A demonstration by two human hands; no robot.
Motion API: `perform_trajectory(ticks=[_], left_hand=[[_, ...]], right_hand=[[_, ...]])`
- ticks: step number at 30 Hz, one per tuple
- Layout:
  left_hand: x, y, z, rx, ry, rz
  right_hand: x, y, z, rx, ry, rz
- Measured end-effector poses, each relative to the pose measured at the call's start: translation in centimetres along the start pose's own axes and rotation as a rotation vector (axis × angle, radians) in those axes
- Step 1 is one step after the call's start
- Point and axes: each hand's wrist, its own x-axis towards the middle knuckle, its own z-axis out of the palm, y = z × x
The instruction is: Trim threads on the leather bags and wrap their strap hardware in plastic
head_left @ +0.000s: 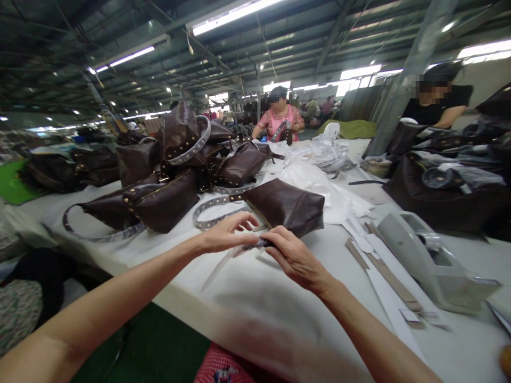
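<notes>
A dark brown leather handbag [275, 205] lies on its side on the table, with a zip along its near edge. One studded strap [211, 210], wrapped in clear plastic, loops out to its left. Just in front of the bag, my right hand [297, 258] pinches the dark end of another strap [259, 243]. My left hand [229, 231] meets the same strap from the left, its thumb side against it and its upper fingers curved and slightly apart. Below the hands hangs a thin clear plastic strip [217, 268]. The fingers partly hide the strap.
More brown handbags [163, 199] are piled at the left. A grey tape dispenser [435, 260] stands at the right beside cardboard strips [383, 271]. White plastic sheets [311, 181] lie behind the bag. Two people work across the table, near more bags [447, 197].
</notes>
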Motion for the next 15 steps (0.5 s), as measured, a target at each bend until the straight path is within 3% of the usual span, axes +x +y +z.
perform_trajectory(ticks=[2,6,10,15], left_hand=[[-1.1,0.6,0.5,0.272,0.103,0.162],[-2.7,0.1,2.9,0.641,0.277,0.322],[-2.7,-1.1,4.5,0.799,0.420,0.479],[-2.4,-1.3,4.6,0.959,0.509,0.665]], right_hand=[[0.1,0.0,0.0,0.024,-0.015,0.048],[0.0,-0.2,0.3,0.020,-0.051,0.067],[0.2,-0.5,0.2,-0.003,-0.113,0.059],[1.1,-0.4,-0.1,-0.049,-0.197,0.079]])
